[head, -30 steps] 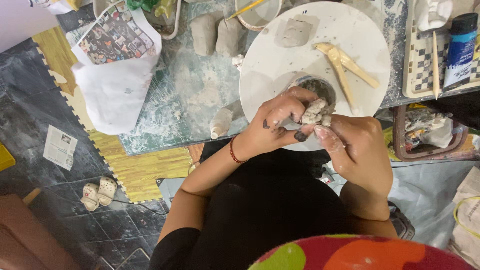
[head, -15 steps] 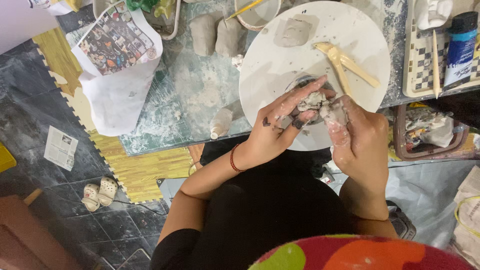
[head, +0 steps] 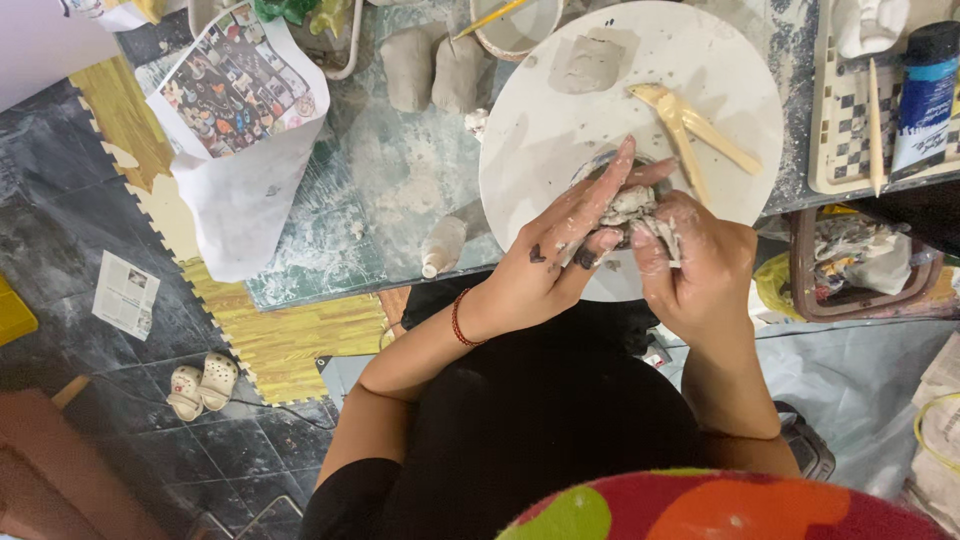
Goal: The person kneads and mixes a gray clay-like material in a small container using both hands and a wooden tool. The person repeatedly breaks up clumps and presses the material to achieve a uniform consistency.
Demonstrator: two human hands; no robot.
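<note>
- While you look down through the head camera, your left hand [head: 548, 262] and right hand [head: 700, 268] meet over the near edge of the round white board [head: 560, 130], and the small grey clay lump [head: 632, 205] sits pinched between them.
- Your left fingers lie long and nearly flat across the far side of the lump, only loosely curled; your right fingers are bent closer around its near side, thumb pressing in. Neither hand is clenched, so the lump is cradled rather than squeezed.
- Judging by the wet smears on your skin, the clay is soft, light and slippery; it will probably dent wherever you press and tear if pulled thin.
- Hold it at its thickest middle, supported from beneath, not by any ragged edge.
- Just beyond your fingertips, on the same board, lie pale wooden modelling tools [head: 690, 125], and further off a flattened clay slab [head: 590, 62].
- Well off to the left of your grip, two larger clay lumps [head: 435, 68] rest on the table [head: 400, 190].
</note>
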